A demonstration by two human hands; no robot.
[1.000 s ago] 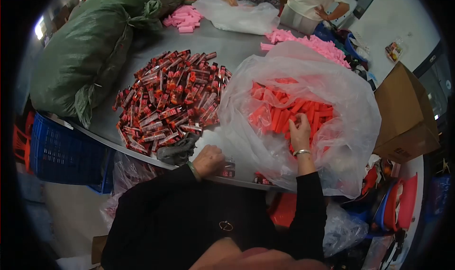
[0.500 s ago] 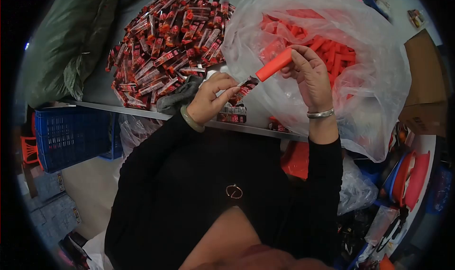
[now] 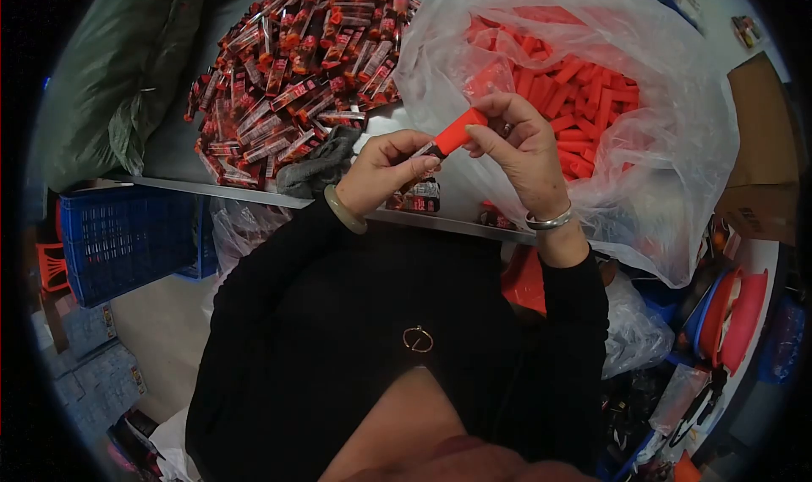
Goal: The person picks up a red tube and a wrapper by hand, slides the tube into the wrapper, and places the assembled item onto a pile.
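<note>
The left hand point(image 3: 381, 175) pinched a dark printed wrapper point(image 3: 429, 151), while the right hand point(image 3: 526, 154) gripped a red piece point(image 3: 457, 134) meeting its end. Both items were over the desk point(image 3: 173, 148), beside the plastic bag point(image 3: 436, 46).

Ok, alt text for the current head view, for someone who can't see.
A person's right hand holds a red piece with its end at a dark packet in their left hand, over a table. Beyond lie a heap of red-and-black packets and a translucent bag of red pieces, with a green sack at picture left.
</note>
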